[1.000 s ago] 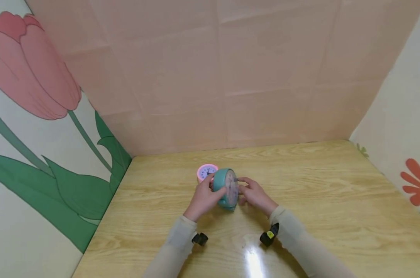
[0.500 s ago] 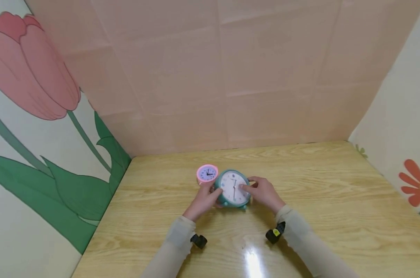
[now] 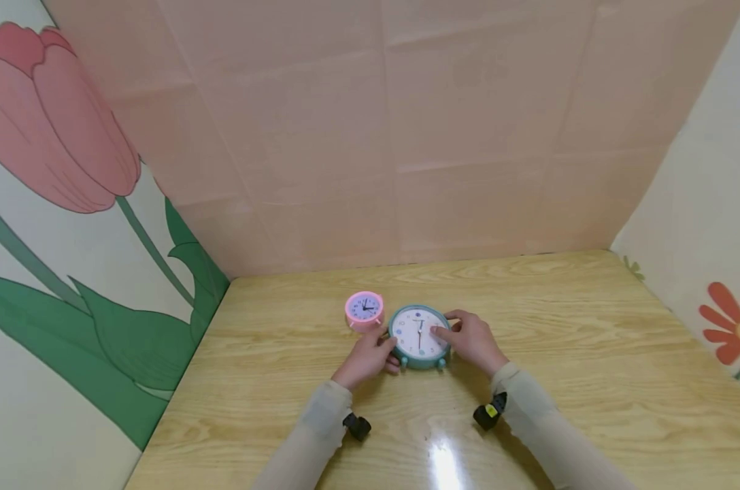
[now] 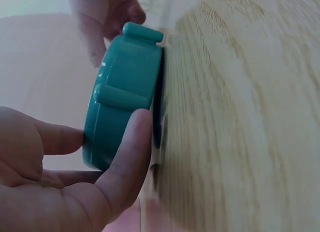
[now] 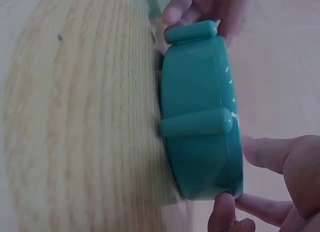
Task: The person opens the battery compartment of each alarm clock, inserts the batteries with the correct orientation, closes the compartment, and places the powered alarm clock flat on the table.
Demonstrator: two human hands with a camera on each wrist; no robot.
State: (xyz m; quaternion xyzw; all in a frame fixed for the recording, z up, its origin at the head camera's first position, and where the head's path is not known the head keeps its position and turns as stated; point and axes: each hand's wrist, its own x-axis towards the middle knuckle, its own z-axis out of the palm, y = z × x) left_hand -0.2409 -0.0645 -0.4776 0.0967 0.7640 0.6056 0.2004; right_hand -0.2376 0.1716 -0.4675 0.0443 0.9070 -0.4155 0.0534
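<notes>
A round teal alarm clock [image 3: 417, 337] with a white dial lies face up at the tabletop, its two peg feet toward the person. My left hand [image 3: 365, 357] holds its left side, the thumb at the front rim and the fingers along the edge. On the opposite side my right hand [image 3: 475, 342] grips the clock, its thumb over the dial's right part. In the left wrist view the teal casing [image 4: 127, 67] is seen edge-on, with a dark strip between it and the wood. The right wrist view shows both feet and the casing [image 5: 192, 82] close to the table.
A smaller pink alarm clock [image 3: 365, 309] sits just behind and left of the teal one, close to my left hand. The wooden table [image 3: 272, 340] meets a pinkish covered wall [image 3: 321, 231] at the back, with flower-painted walls on both sides.
The teal clock has turned from facing right to facing up and moved slightly right, down toward the table. Both hands moved along with it, and the right hand now holds its right side.
</notes>
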